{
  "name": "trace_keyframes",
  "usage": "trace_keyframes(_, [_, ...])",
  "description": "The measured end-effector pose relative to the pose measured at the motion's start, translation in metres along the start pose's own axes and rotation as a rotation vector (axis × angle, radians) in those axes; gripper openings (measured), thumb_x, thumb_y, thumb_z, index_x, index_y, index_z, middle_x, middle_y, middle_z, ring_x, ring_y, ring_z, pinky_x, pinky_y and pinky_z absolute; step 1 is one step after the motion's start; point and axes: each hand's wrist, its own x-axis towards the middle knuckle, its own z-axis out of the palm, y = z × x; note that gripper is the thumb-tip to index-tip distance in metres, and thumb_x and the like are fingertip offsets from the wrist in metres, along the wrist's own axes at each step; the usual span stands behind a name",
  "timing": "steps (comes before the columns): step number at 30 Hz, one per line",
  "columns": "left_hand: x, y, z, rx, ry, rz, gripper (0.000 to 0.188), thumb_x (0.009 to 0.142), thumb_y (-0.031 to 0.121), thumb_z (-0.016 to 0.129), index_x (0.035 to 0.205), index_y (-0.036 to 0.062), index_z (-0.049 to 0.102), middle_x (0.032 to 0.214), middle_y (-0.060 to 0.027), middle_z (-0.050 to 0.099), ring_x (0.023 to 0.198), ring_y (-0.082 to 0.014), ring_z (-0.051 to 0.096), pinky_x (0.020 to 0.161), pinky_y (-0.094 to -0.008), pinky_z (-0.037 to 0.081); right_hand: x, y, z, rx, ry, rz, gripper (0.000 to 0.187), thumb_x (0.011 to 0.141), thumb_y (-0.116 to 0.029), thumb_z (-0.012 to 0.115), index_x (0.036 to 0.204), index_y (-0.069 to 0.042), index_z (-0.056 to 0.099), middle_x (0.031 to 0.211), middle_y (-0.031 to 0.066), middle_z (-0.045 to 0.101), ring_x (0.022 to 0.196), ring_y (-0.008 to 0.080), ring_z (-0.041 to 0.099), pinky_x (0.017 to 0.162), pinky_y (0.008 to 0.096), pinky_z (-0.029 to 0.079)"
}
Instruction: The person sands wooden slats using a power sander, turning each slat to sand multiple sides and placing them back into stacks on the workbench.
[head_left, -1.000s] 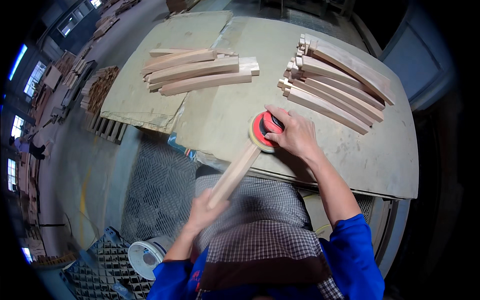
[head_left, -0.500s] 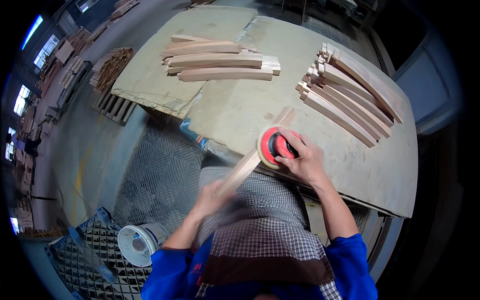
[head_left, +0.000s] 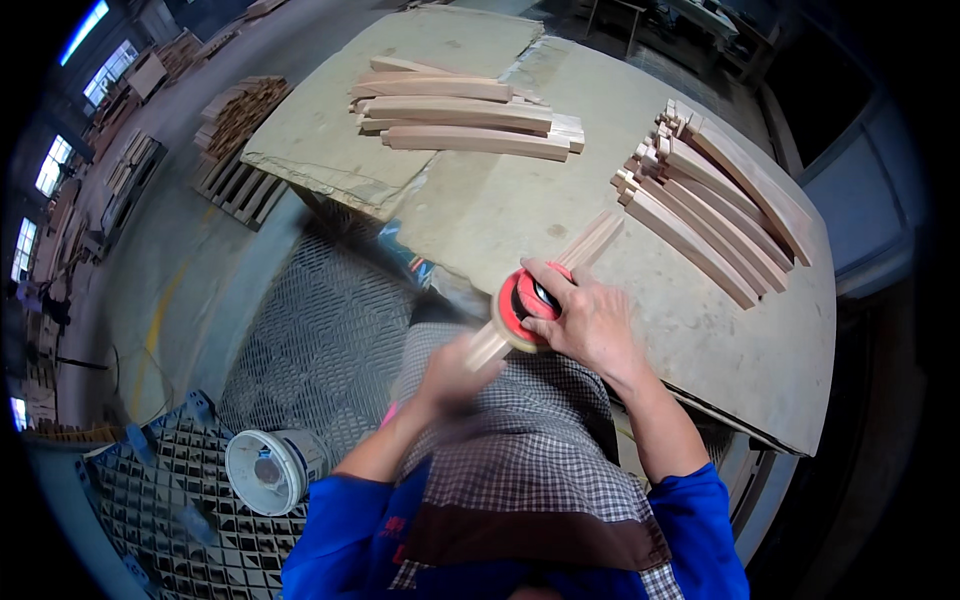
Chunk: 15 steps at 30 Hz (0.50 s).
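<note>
My right hand (head_left: 590,320) grips a round red hand sander (head_left: 520,305) and presses it on a long pale wooden stick (head_left: 590,245) at the near edge of the worktable (head_left: 720,350). My left hand (head_left: 450,375), blurred by motion, holds the near end of that stick just off the table edge. The stick's far end lies on the tabletop, pointing up and right. A checked apron covers my front below the hands.
A stack of curved wooden pieces (head_left: 720,200) lies at the table's right. A second stack of wooden pieces (head_left: 465,110) lies at the back left. A white bucket (head_left: 265,470) stands on a black plastic grid mat lower left. Wood piles sit on the floor at far left.
The stick has slid farther onto the table under the sander. My left hand has moved up toward the table edge with it; my right hand stays on the sander.
</note>
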Motion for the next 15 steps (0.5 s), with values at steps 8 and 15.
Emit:
trace_keyframes(8, [0.012,-0.02,0.002,-0.312,-0.139,-0.042,0.036,0.078,0.019,0.079,0.104,-0.0024,0.065,0.092,-0.0028,0.067,0.083,-0.0089,0.06,0.075,-0.0261,0.051,-0.046,0.046,0.019,0.066,0.197,-0.004,0.068,0.064,-0.024,0.085,0.128,-0.026,0.061,0.098,0.0134,0.064,0.082,0.0338,0.066,0.069,0.041,0.055])
trace_keyframes(15, [0.015,-0.017,0.035,0.1,0.039,0.159,0.055,0.079,0.026,0.077,0.119,-0.0012,0.051,0.102,-0.0236,0.063,0.089,-0.0421,0.063,0.076,-0.0475,0.051,-0.034,0.064,0.008,-0.006,0.21,0.243,0.072,0.063,-0.023,0.086,0.131,-0.027,0.06,0.1,0.0134,0.066,0.085,0.0324,0.067,0.075,0.041,0.055])
